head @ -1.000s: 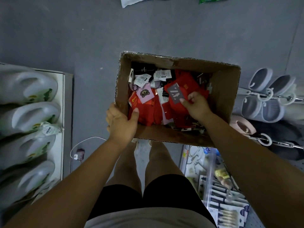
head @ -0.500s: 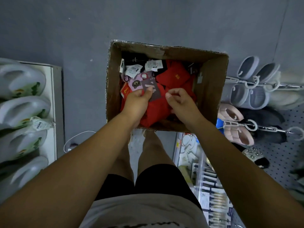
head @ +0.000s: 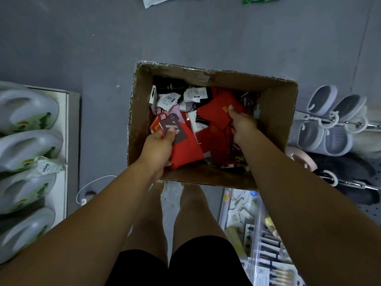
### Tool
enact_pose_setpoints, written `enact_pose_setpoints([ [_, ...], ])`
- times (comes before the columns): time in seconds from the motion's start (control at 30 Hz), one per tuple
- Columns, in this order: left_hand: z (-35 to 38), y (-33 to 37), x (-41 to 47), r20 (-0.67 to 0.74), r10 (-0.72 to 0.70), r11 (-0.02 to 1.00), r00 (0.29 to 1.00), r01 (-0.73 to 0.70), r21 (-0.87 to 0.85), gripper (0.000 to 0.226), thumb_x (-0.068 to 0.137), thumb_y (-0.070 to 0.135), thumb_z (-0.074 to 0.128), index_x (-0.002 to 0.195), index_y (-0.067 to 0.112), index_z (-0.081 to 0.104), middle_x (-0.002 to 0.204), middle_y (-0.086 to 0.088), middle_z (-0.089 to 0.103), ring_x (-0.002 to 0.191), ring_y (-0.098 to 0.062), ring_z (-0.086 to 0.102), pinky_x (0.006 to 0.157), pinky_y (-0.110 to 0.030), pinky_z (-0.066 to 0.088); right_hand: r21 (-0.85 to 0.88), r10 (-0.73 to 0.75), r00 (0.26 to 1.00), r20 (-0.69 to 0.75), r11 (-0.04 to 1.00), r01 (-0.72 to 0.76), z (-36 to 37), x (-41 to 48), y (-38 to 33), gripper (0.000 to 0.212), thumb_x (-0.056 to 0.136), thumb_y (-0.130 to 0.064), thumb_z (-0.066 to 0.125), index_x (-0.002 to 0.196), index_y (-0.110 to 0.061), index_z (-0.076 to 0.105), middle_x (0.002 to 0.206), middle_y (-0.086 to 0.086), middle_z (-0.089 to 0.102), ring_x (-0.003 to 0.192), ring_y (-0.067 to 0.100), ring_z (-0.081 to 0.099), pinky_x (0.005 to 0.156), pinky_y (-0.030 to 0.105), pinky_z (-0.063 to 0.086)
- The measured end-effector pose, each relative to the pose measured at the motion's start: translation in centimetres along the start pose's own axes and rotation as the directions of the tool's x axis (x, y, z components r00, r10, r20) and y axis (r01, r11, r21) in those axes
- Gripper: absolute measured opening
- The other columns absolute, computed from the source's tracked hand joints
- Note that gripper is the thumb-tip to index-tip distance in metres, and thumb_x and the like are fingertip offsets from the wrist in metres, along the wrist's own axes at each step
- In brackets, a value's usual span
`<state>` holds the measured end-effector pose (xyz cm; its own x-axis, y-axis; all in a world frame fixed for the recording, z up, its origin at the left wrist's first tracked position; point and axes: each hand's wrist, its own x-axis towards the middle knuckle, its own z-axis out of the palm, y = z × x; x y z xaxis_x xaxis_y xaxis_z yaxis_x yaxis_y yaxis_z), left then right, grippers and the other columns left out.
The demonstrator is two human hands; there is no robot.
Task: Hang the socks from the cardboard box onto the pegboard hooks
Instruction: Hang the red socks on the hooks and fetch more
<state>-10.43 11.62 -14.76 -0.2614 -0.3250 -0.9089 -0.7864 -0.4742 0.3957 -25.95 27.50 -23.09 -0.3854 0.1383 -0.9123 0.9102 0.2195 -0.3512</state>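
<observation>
Socks [head: 214, 139]: heaped in cardboard box [head: 274, 120], mostly red, carded. First red pair [head: 185, 149] pinched at its grey card by left hand [head: 158, 147]; second red pair [head: 218, 112] gripped by right hand [head: 243, 126]. Pegboard [head: 369, 209] at right, bearing slippers [head: 329, 131]. Judged early: picking only, none seen hung.

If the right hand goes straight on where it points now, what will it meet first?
The right hand pinches a red sock pack; beyond it probably come white tags, though depth is unclear.
</observation>
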Motion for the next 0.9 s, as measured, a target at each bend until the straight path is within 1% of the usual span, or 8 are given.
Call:
enact_pose_setpoints([
  [0.07,0.0,-0.1,-0.3,0.017,0.009,1.000,1.000,-0.009,-0.002,0.021,0.105,0.041,0.050,0.109,0.029,0.067,0.108,-0.003,0.077,0.103,-0.027,0.072,0.091,-0.063,0.055,0.018,-0.037,0.999,0.002,0.999,0.037,-0.1,-0.5,-0.1,0.035,0.093,-0.039,0.068,0.120,-0.019,0.060,0.132,0.006,0.061,0.102,0.018,0.063,0.089,0.034,0.049],
  [0.13,-0.2,0.1,-0.8,0.032,0.024,1.000,0.999,-0.024,-0.002,0.020,0.105,0.041,0.051,0.110,0.031,0.067,0.108,-0.001,0.077,0.103,-0.025,0.073,0.091,-0.063,0.055,0.070,-0.063,0.998,0.024,0.996,0.061,-0.3,-1.7,0.1,0.030,0.095,-0.030,0.066,0.122,-0.020,0.060,0.129,0.005,0.062,0.088,0.013,0.061,0.088,0.032,0.050],
  [0.23,-0.8,0.6,-1.8,0.050,0.056,0.998,0.997,-0.056,0.002,0.018,0.105,0.042,0.050,0.112,0.035,0.066,0.108,0.002,0.077,0.104,-0.023,0.072,0.093,-0.061,0.055,0.064,-0.157,0.986,0.048,0.986,0.154,-0.9,-4.8,0.9,0.034,0.096,-0.024,0.066,0.129,-0.020,0.059,0.128,0.007,0.064,0.102,0.019,0.063,0.098,0.038,0.052],
  [0.33,-2.0,1.3,-3.5,0.054,0.092,0.996,0.994,-0.093,-0.001,0.017,0.104,0.040,0.051,0.111,0.037,0.066,0.111,0.004,0.077,0.106,-0.023,0.071,0.094,-0.060,0.055,0.001,-0.351,0.928,0.122,0.936,0.353,-2.7,-9.5,2.4,0.035,0.097,-0.023,0.064,0.132,-0.019,0.057,0.121,0.002,0.067,0.115,0.020,0.064,0.102,0.040,0.051],
  [0.43,-3.4,2.1,-5.4,0.076,0.151,0.988,0.986,-0.152,0.013,0.016,0.105,0.038,0.052,0.113,0.035,0.066,0.111,0.003,0.077,0.106,-0.022,0.072,0.092,-0.061,0.056,-0.065,-0.461,0.869,0.181,0.876,0.478,-4.9,-14.9,3.6,0.043,0.098,-0.027,0.063,0.138,-0.015,0.055,0.127,0.001,0.068,0.118,0.016,0.064,0.103,0.039,0.052],
  [0.57,-4.9,3.2,-8.8,0.161,0.215,0.970,0.963,-0.230,0.079,0.015,0.105,0.038,0.052,0.109,0.037,0.066,0.112,0.004,0.076,0.104,-0.022,0.073,0.091,-0.060,0.057,-0.034,-0.538,0.830,0.148,0.836,0.548,-7.1,-21.9,4.8,0.042,0.098,-0.029,0.062,0.138,-0.016,0.057,0.124,0.000,0.070,0.115,0.015,0.067,0.100,0.041,0.054],
  [0.7,-6.1,4.1,-12.9,0.310,0.300,0.929,0.902,-0.351,0.121,0.025,0.106,0.035,0.050,0.125,0.028,0.064,0.113,0.001,0.077,0.101,-0.017,0.075,0.088,-0.044,0.061,0.059,-0.575,0.815,0.076,0.818,0.572,-7.6,-28.5,6.0,0.025,0.098,-0.026,0.061,0.124,-0.024,0.064,0.117,0.002,0.073,0.109,0.018,0.070,0.096,0.045,0.056],
  [0.9,-8.1,6.3,-18.8,0.458,0.491,0.786,0.741,-0.603,0.132,0.022,0.107,0.029,0.050,0.118,0.025,0.068,0.099,0.014,0.077,0.094,0.000,0.073,0.079,-0.016,0.055,0.149,-0.666,0.746,-0.011,0.736,0.660,-7.8,-37.8,7.8,0.020,0.099,-0.017,0.059,0.116,-0.022,0.067,0.105,0.005,0.077,0.098,0.019,0.074,0.085,0.034,0.060],
])
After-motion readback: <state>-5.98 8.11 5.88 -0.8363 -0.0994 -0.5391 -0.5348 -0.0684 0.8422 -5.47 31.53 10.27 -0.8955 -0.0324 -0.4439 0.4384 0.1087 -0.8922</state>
